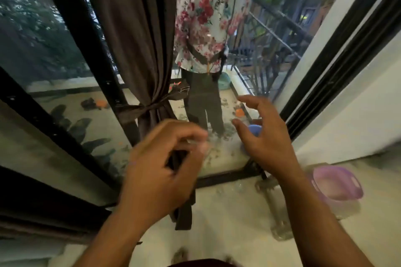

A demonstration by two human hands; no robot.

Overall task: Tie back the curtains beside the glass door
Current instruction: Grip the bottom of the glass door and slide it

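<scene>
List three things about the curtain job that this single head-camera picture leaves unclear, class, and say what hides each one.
1. Head view: whether the left hand grips the dark strap hanging below it; motion blur smears the fingers.
2. Head view: the top of the brown curtain and its rail; cut off by the upper edge.
3. Head view: how the tie around the curtain is knotted; too small and dim.

Home, balcony door [71,71], curtain [138,28], laundry [206,24] outside
</scene>
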